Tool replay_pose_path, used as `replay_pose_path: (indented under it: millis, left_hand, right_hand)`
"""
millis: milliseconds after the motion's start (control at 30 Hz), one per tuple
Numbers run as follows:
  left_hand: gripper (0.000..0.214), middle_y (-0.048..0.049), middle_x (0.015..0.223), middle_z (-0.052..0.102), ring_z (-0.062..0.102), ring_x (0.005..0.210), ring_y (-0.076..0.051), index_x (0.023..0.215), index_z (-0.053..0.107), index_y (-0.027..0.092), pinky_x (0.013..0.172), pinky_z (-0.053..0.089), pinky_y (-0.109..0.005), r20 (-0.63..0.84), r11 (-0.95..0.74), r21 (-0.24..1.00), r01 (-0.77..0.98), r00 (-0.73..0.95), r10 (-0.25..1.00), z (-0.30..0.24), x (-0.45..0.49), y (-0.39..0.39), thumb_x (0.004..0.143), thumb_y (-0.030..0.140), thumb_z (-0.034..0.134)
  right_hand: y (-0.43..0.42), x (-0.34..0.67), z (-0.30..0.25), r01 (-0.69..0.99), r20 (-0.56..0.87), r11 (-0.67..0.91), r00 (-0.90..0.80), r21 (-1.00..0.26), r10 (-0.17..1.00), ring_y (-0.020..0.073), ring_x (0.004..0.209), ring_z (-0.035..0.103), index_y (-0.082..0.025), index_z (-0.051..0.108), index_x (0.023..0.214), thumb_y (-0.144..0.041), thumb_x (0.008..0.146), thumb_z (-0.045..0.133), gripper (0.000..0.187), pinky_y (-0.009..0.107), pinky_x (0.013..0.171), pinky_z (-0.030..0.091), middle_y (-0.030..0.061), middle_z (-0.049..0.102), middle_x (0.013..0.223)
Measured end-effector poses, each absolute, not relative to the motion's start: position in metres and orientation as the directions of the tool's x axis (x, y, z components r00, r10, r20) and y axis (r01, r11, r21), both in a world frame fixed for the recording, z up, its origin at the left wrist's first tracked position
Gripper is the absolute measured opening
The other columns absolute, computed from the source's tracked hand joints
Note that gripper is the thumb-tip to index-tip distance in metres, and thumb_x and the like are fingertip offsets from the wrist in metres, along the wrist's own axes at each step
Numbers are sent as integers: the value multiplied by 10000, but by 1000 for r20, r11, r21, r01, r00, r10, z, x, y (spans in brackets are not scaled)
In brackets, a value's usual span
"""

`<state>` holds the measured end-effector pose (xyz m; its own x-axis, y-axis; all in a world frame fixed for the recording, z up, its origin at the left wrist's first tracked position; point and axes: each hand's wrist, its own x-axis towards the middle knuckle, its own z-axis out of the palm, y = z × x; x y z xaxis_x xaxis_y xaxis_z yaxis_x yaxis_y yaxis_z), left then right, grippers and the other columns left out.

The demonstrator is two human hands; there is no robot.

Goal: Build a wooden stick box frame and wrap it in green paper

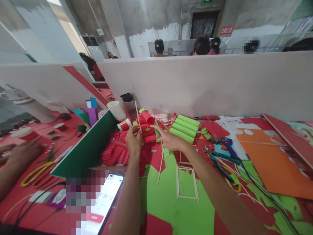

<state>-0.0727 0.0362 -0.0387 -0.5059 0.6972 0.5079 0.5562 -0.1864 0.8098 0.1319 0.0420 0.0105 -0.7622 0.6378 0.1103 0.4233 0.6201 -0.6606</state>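
In my left hand point(134, 142), a thin wooden stick point(137, 112) stands nearly upright, pinched between thumb and fingers. My right hand point(170, 139) is just to the right, its index finger stretched toward the left hand; I see nothing held in it. Behind the hands lie rolled red paper tubes point(148, 117), one with a green star. Between my forearms, a rectangular frame of wooden sticks point(178, 184) rests on a sheet of green paper point(158, 199). A loose stick point(160, 165) lies left of the frame. Folded red paper pieces point(113, 153) are heaped left of my left hand.
A green board point(85, 150) stands on edge at left, near a lit phone point(107, 199). Pliers point(221, 164), cables and an orange sheet point(266, 163) lie at right. Pleated green paper point(185, 128) sits behind. Another person's hand point(25, 155) rests at far left.
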Motion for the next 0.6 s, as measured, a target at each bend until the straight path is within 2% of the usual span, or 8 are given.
replay_pose_path:
  millis: [67, 133, 200, 267, 333, 400, 500, 600]
  left_hand:
    - [229, -48, 886, 677, 652, 826, -166, 1001, 591, 195, 727, 519, -270, 510, -186, 808, 558, -508, 694, -39, -72, 36, 776, 236, 570]
    - [248, -44, 881, 675, 653, 819, -164, 1024, 573, 201, 715, 522, -269, 512, -180, 807, 562, -514, 689, -40, -71, 36, 778, 234, 574]
    - [260, -44, 886, 672, 654, 805, -161, 1039, 558, 204, 703, 524, -269, 509, -175, 809, 561, -520, 686, -41, -71, 36, 781, 229, 574]
    - [262, -46, 895, 670, 656, 801, -159, 1043, 550, 205, 702, 525, -268, 511, -178, 809, 560, -521, 684, -42, -72, 36, 783, 224, 577]
    - [258, -44, 895, 669, 658, 806, -159, 1038, 547, 206, 718, 525, -272, 516, -182, 806, 563, -517, 683, -44, -72, 36, 782, 219, 582]
    - [257, -43, 891, 670, 659, 815, -161, 1034, 545, 205, 726, 525, -274, 520, -184, 804, 566, -517, 680, -44, -73, 36, 781, 218, 586]
    - [254, -46, 901, 668, 657, 819, -160, 1035, 542, 201, 723, 528, -272, 526, -190, 801, 567, -516, 676, -44, -73, 36, 786, 225, 584]
    - [240, -46, 901, 664, 653, 800, -152, 1024, 546, 196, 723, 530, -270, 527, -196, 802, 565, -514, 677, -43, -72, 36, 789, 230, 582]
  right_hand:
    - [47, 127, 7, 282, 148, 529, -762, -801, 631, 109, 641, 608, -246, 455, 1269, -110, 887, 410, 408, 225, 595, 472, 30, 660, 916]
    - [51, 119, 2, 146, 180, 410, -733, -900, 656, 133, 679, 635, -204, 592, 1062, -219, 900, 468, 205, 247, 621, 503, 17, 656, 794]
    - [52, 110, -1, -27, 223, 278, -672, -960, 706, 151, 713, 654, -176, 619, 959, -316, 896, 498, 195, 280, 661, 528, 33, 663, 798]
    - [53, 103, -3, -192, 255, 170, -663, -967, 704, 153, 756, 661, -182, 614, 999, -357, 916, 454, 252, 307, 708, 534, 54, 678, 890]
    - [53, 100, -5, -280, 286, 120, -684, -952, 671, 146, 770, 658, -198, 595, 1061, -363, 917, 449, 264, 306, 710, 530, 61, 688, 938]
    - [52, 96, -8, -292, 318, 156, -665, -944, 676, 140, 746, 651, -199, 585, 1087, -373, 883, 515, 277, 277, 665, 521, 58, 700, 904]
    - [49, 87, -13, -196, 367, 310, -528, -930, 766, 132, 666, 628, -191, 605, 1101, -402, 867, 527, 324, 251, 600, 504, 28, 695, 788]
    - [45, 76, -17, -47, 430, 439, -317, -897, 846, 144, 709, 631, -197, 664, 1034, -389, 871, 503, 300, 280, 679, 518, 21, 695, 802]
